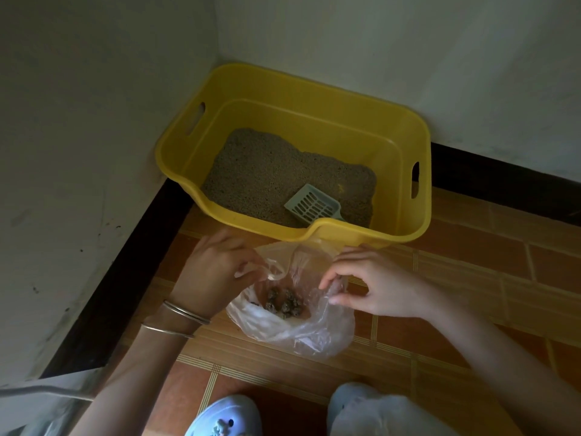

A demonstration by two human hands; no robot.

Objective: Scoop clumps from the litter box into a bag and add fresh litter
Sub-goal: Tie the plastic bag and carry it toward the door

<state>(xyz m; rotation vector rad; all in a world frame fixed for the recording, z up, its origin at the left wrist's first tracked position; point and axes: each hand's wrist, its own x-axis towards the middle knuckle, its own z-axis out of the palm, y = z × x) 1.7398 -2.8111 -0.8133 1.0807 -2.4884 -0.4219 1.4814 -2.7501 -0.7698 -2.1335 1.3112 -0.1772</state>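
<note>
**Both hands pinching bag mouth, scoop parked in box**

Left hand (213, 265) is pinching the bag (292, 332) by its left handle loop. Right hand (367, 284) is pinching the right edge, fingers curled on the film. Bag is sitting on the floor (471, 278), touching the front of the litter box (421, 143), with clumps (286, 303) lying inside.

Scoop (311, 207) is lying on the litter (267, 174), just past the bag. Its long axis is running diagonally, head far-left, handle end hiding behind the near rim on the right. Right hand is sitting nearer, so it is probably the one to reach.
</note>
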